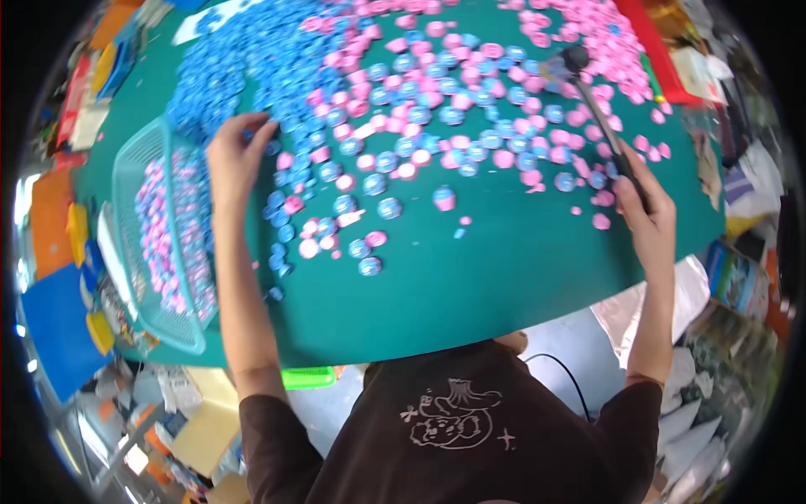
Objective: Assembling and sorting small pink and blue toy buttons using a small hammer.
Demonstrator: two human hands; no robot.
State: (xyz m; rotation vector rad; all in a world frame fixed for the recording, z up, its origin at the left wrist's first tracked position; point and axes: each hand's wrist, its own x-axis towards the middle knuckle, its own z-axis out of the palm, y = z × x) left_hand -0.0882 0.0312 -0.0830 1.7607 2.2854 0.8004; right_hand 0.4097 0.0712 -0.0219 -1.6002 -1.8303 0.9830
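Observation:
My right hand [646, 202], at the right of the table, is closed round the black grip of a hammer [598, 113]. Its metal shaft slants up and left to a dark rounded head, which is over pink and blue pieces. On the left, my left hand [238, 155] has thumb and forefinger tips brought together at the edge of a big heap of small blue plastic pieces [277, 55]. Whatever those tips pinch is too small to make out. Many round pieces [389, 208], pairing blue and pink parts, lie scattered between my hands.
A light teal plastic basket [191, 332], partly filled with pink and blue pieces, stands left of my left forearm. Pink pieces [604, 38] are heaped at the far right by a red edge [659, 55]. The green tabletop [470, 286] curves in front of me; boxes and bags crowd both sides.

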